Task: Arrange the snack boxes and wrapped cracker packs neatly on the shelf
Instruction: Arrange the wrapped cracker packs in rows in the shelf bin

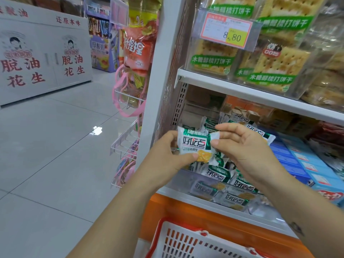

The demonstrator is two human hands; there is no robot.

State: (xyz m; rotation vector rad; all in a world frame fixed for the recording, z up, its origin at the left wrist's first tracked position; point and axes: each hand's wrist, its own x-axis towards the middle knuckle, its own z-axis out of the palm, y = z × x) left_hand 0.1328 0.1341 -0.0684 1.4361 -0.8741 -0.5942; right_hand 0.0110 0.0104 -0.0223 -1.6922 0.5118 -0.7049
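Note:
A white and green wrapped cracker pack [194, 143] is held in front of the lower shelf [186, 195]. My left hand [167, 155] grips its left side and bottom edge with thumb and fingers. My right hand [240, 146] pinches the pack's right end flap. Behind and below lie several more of the same packs [234, 196] in a loose heap on that shelf. Blue snack boxes [305, 164] stand in a row to the right of the heap.
The upper shelf [242, 90] carries clear boxes of crackers [275, 62] with a price tag [227, 29]. A white and red basket [186, 241] sits below my arms. Wire racks with hanging snack bags [134, 53] jut out on the left. A tiled aisle floor [55, 155] lies further left.

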